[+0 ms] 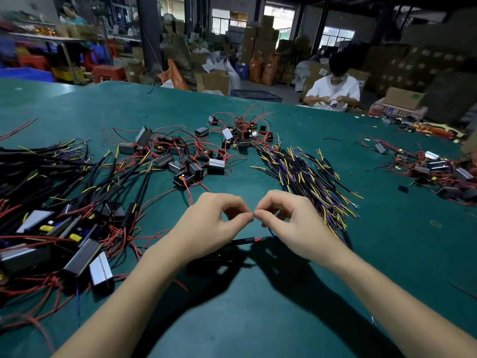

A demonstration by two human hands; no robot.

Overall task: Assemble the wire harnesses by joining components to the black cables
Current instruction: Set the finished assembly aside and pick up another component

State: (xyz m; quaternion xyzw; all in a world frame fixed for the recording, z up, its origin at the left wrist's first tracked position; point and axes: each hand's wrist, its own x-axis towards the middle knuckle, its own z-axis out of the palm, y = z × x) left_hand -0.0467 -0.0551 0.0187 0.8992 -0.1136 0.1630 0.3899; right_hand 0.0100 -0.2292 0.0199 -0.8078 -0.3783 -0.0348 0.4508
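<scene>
Both hands over the green table (258, 319), forearms coming in from the near edge: left hand (206, 223) and right hand (289, 223) arched, thumb and forefinger tips meeting at centre, each grip pinched on a fine wire end, too small to tell which. Below the hands lies a black cable (241, 241) with a red lead, touching the table. Finished units (77, 244) heaped left, loose modules (185, 161) ahead, cut cables (309, 177) fanned right just beside the right hand; bare table near the body and at far right.
</scene>
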